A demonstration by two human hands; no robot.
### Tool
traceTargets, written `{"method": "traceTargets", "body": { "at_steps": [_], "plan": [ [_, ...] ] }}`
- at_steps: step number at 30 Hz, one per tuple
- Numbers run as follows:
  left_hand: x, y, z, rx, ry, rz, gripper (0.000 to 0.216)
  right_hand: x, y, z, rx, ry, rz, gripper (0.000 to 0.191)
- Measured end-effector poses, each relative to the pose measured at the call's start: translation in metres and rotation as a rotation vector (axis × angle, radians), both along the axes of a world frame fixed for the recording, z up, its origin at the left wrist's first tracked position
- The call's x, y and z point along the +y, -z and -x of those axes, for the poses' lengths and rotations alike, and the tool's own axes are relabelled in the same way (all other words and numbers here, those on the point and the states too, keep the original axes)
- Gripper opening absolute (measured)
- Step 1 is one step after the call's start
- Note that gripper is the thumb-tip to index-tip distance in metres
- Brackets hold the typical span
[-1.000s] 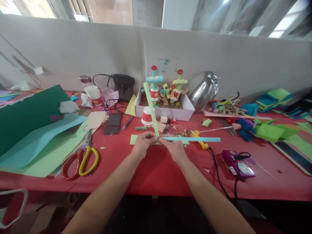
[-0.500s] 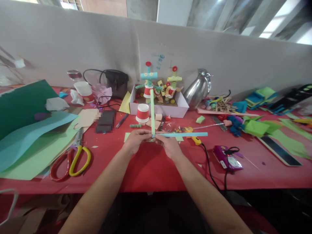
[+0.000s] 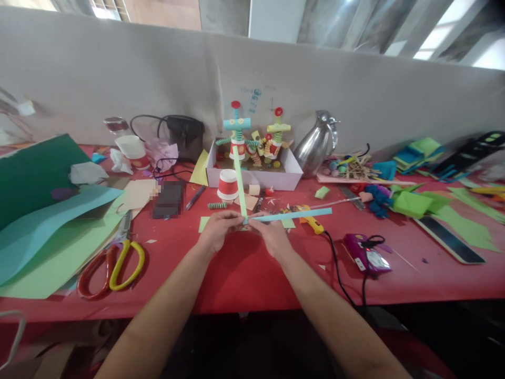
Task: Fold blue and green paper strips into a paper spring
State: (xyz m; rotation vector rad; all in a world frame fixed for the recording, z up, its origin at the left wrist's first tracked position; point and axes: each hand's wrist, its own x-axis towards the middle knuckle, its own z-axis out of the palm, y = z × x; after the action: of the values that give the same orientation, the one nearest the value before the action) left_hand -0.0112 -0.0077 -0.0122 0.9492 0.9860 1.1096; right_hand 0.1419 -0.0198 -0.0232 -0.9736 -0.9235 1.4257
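My left hand (image 3: 215,231) and my right hand (image 3: 272,237) meet at the middle of the red table (image 3: 244,273), fingers pinched together. Between the fingertips they hold the joined ends of two paper strips. A light green strip (image 3: 239,181) rises away from the pinch, leaning slightly left. A light blue strip (image 3: 298,214) runs out to the right, just above the table. Both hands are closed on the corner where the strips cross.
Red and yellow scissors (image 3: 112,260) lie left on green and blue paper sheets (image 3: 51,237). A white box (image 3: 256,176) of paper-cup figures and a red cup (image 3: 228,184) stand behind. A yellow glue gun (image 3: 311,222) with black cord, a purple device (image 3: 366,255), and a metal jug (image 3: 315,145) sit right.
The green strip has tipped from upright to a slight left lean, and the blue strip's far end has lifted a little. The view has shifted slightly; the hands stay pinched together.
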Motion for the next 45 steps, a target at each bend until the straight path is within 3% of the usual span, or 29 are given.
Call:
{"method": "traceTargets", "body": {
  "at_steps": [11,20,29,38,45],
  "plan": [
    [0.0011,0.0049,-0.0009,0.034,-0.061,-0.054,0.029,0.0006,-0.0016,0.0030,-0.021,-0.034,-0.022,0.023],
    [0.0020,0.0048,0.0060,-0.003,0.053,-0.010,0.029,0.0029,-0.0014,0.0009,0.002,-0.028,-0.017,0.023],
    [0.0031,0.0055,0.0054,-0.038,0.035,0.033,0.021,0.0036,-0.0001,0.0002,0.006,-0.044,0.030,0.023],
    [0.0011,0.0012,0.0036,0.043,0.055,-0.050,0.019,0.0010,-0.0037,-0.0011,0.023,-0.071,0.030,0.017],
    [0.0013,0.0024,0.0041,0.075,0.035,-0.115,0.019,0.0030,0.0027,-0.0038,-0.122,-0.062,-0.035,0.024]
  ]
}}
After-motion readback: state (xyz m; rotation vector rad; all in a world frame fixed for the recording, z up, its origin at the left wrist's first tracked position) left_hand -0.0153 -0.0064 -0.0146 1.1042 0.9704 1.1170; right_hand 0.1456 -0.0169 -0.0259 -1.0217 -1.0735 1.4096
